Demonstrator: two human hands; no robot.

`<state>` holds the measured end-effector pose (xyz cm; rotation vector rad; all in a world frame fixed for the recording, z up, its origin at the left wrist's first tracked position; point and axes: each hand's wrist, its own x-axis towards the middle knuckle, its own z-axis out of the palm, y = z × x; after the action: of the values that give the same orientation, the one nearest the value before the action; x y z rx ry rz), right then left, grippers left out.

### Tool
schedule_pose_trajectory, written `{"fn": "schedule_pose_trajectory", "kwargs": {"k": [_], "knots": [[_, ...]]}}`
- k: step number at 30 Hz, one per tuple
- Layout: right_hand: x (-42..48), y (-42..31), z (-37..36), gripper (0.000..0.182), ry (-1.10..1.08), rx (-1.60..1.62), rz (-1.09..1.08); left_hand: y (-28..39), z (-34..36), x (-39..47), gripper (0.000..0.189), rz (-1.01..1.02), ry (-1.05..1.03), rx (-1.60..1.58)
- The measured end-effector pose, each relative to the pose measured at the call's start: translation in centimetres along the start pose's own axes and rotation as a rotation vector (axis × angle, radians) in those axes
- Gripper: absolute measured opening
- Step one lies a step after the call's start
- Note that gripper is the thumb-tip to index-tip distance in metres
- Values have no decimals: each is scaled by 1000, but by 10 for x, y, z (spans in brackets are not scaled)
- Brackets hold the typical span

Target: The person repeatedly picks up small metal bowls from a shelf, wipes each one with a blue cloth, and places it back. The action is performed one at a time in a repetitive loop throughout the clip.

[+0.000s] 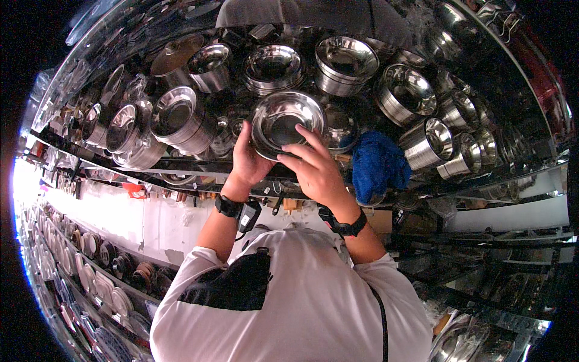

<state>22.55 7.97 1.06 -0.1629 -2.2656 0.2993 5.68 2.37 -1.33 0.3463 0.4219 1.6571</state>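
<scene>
A shiny stainless steel bowl (312, 108) with a wide rim is held up in front of me, its mouth facing my head. My left hand (253, 160) grips its lower left side, thumb raised along the rim and the other fingers hidden below. Over the lower right rim, my right hand (312, 165) lays spread fingers onto the bowl's inside; its thumb is hidden. A crumpled blue cloth (379, 160) lies just right of my right hand. Behind the held bowl stands a stack of steel bowls (274, 68).
More steel stacks crowd the shelf, including left bowls (178, 117), back right bowls (346, 63) and right bowls (407, 97). A lidded pan (174, 56) stands back left. The shelf's front edge (208, 172) runs below my hands. Plates (102, 285) fill lower-left racks.
</scene>
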Motion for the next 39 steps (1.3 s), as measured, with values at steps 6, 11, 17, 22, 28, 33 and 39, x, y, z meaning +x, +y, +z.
{"fn": "schedule_pose_trajectory", "kwargs": {"k": [6,11,17,22,28,33,39], "knots": [[-44,20,-50,41,168,-418,496,4,-62,-17,39,11,223,52],[-95,43,-46,76,-104,-733,968,9,-64,-25,27,55,242,140],[-90,49,-32,86,20,-620,1150,22,-64,-40,30,42,269,166],[-100,61,-47,62,73,-536,1204,44,-58,-68,36,35,207,150],[-58,-35,-31,57,418,-213,912,68,-73,-105,40,71,169,243],[14,-120,54,61,192,-96,758,73,-76,-129,42,128,97,314],[45,-159,133,54,-47,-395,508,95,-79,-161,49,237,169,642]]}}
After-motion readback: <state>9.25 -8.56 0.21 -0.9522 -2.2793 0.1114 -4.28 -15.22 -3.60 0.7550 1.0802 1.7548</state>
